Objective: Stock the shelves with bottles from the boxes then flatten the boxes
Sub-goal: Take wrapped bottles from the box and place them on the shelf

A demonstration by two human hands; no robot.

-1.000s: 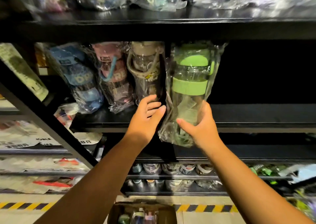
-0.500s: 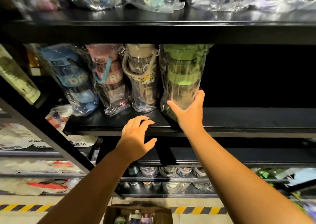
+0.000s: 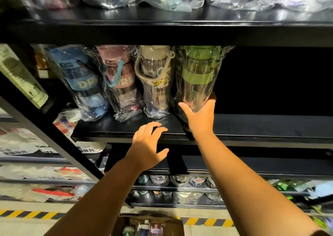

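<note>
Four bottles (image 3: pixel 155 80), right hand (image 3: pixel 201 117) gripping one, left hand (image 3: pixel 146 145), one box (image 3: pixel 144 215)

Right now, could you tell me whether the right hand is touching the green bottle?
Touching. The head view shows the right hand gripping the green bottle at its base, thumb on its left.

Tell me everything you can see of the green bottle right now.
Clear plastic with a green lid and a green band round its body, the green bottle is sealed in a crinkled clear bag. It stands about upright on the black shelf, rightmost in a row of four, close beside the beige bottle; its top is cut off from view by the shelf above. The right hand grips its base, thumb on the left, fingers round the right.
</note>
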